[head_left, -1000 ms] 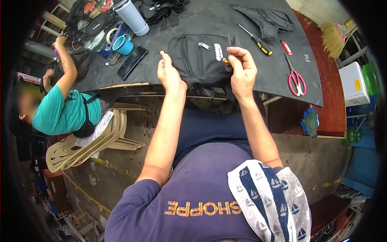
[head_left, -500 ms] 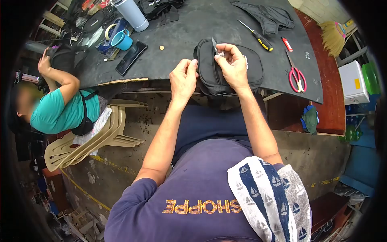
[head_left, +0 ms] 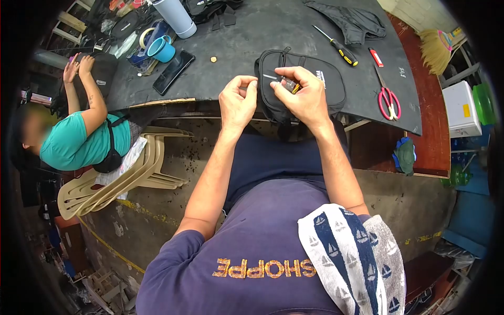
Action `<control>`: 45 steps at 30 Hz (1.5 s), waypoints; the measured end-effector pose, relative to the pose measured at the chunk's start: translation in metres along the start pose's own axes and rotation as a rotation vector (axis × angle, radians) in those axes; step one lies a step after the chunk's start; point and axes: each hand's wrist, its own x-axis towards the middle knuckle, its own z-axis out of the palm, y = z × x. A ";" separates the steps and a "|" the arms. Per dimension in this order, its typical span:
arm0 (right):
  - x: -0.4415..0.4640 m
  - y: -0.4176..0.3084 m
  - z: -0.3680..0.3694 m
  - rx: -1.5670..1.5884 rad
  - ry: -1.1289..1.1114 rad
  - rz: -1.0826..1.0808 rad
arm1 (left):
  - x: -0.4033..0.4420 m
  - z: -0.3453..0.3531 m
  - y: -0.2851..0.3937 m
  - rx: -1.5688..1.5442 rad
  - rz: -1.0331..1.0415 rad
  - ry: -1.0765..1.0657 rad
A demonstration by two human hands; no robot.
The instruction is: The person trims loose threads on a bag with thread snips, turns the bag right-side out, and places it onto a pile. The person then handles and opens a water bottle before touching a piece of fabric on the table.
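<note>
A black zippered bag [head_left: 331, 94] with white lettering lies at the table's near edge. Over its middle, my right hand [head_left: 307, 97] is closed around a small tool [head_left: 290, 85] with a thin metal tip and a clear, partly yellow handle. The tip points left, toward my other hand. My left hand [head_left: 237, 102] is pinched at the bag's left side, thumb against forefinger. Whatever that pinch holds, if anything, is too small to make out. The bag's zipper pull [head_left: 286, 51] shows at its far edge.
On the dark table [head_left: 236, 58] lie a screwdriver [head_left: 344, 53], a red cutter [head_left: 376, 57], scissors [head_left: 388, 100], a phone [head_left: 174, 72], a blue cup [head_left: 161, 50] and a tumbler [head_left: 175, 18]. At left, a person in green [head_left: 86, 139] sits on stacked chairs [head_left: 113, 181].
The tool in my right hand has swung from pointing up and away to pointing left. My left hand stays pinched in nearly the same place. The person at left has brought both hands together.
</note>
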 end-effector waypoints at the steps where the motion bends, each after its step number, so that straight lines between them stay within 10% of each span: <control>1: 0.000 -0.003 -0.001 0.000 0.001 0.000 | 0.000 0.001 0.001 -0.027 -0.016 -0.013; 20: 0.013 -0.036 0.014 -0.653 -0.214 -0.138 | -0.006 0.015 -0.004 -0.261 -0.069 0.051; 45: 0.022 -0.043 0.019 -0.695 -0.296 -0.143 | -0.006 0.014 -0.001 -0.245 -0.041 0.072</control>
